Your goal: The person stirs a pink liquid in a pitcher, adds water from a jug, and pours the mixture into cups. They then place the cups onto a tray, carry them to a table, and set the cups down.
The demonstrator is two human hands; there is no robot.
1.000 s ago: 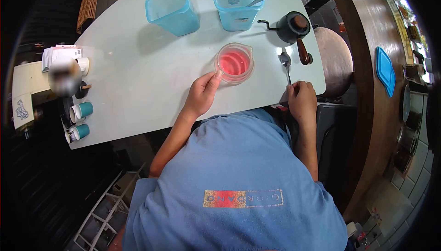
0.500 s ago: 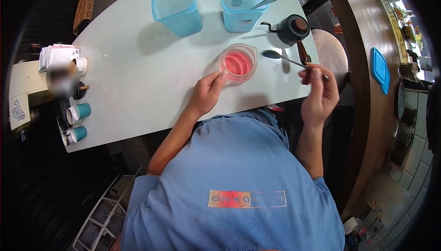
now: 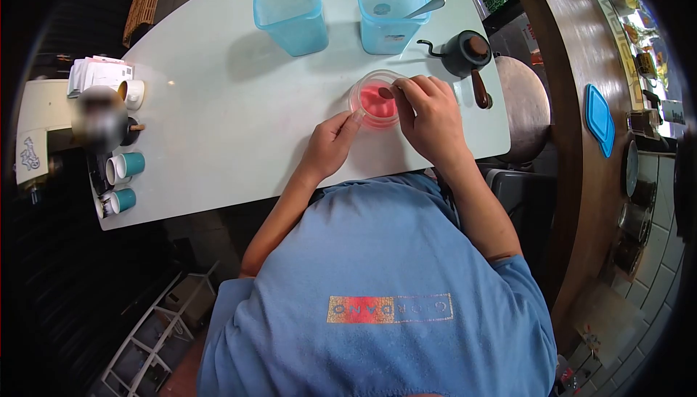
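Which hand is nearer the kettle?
Right. The right hand is below-left of the kettle in view, at the glass jug; the left hand is farther left, at the jug's left edge.

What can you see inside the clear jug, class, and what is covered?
The jug has pink contents. The dark tip of the spoon shows over them; whether it touches them is unclear. The right hand covers the jug's right part and most of the spoon.

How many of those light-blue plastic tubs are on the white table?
2. The left tub and the right tub stand side by side, beyond the glass jug; a metal utensil handle sticks out of the right one. No others show.
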